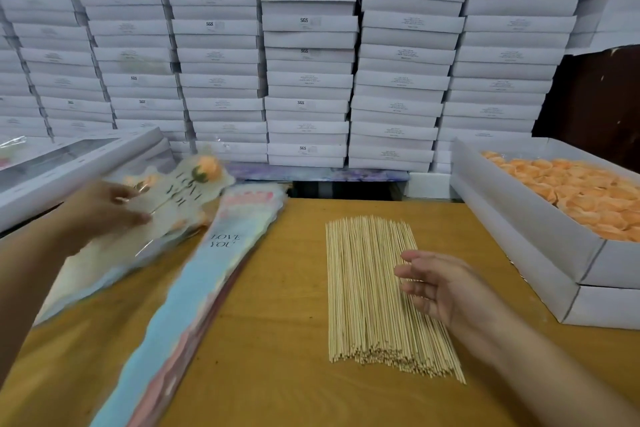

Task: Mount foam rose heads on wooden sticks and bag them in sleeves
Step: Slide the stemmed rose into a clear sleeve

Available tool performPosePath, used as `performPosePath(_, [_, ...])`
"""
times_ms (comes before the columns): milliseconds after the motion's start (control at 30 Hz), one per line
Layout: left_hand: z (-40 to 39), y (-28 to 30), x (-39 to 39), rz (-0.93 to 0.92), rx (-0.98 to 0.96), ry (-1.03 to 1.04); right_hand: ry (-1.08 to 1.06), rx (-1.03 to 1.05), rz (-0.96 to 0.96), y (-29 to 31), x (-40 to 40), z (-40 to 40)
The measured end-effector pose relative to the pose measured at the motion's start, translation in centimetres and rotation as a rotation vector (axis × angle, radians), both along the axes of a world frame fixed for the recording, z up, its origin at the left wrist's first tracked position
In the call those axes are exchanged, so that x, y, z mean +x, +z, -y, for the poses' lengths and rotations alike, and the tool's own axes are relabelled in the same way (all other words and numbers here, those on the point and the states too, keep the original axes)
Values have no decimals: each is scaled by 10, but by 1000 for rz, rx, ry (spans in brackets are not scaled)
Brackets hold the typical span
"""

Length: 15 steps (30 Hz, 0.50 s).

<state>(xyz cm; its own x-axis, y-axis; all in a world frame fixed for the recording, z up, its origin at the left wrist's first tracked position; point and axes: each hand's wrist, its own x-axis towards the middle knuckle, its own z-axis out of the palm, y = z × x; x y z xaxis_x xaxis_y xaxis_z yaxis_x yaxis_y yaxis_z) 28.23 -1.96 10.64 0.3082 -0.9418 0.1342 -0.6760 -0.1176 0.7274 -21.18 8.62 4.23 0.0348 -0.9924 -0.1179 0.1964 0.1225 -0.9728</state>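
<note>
A bagged orange foam rose (207, 168) on its stick lies in a cream "LOVE YOU" sleeve on top of a pile of bagged roses (114, 253) at the left. My left hand (107, 211) rests on that sleeve, fingers pinched at it, blurred. A stack of empty pale-blue and pink sleeves (194, 291) lies diagonally on the table. A flat bundle of wooden sticks (367, 291) lies in the middle. My right hand (440, 284) hovers over the bundle's right side, fingers apart, holding nothing. Loose orange rose heads (575, 191) fill a white box (519, 236) at the right.
The work surface is a yellow wooden table (284, 340). A wall of stacked white cartons (308, 55) stands behind it. A flat white windowed box (69, 163) sits at the far left. The rose box rests on another white box (588, 305).
</note>
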Motion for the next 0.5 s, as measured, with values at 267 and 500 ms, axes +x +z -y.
performPosePath(267, [3, -90, 56, 46, 6, 266, 17, -4, -19, -2, 1, 1])
performPosePath(500, [2, -103, 73, 122, -67, 287, 13, -9, -20, -3, -1, 2])
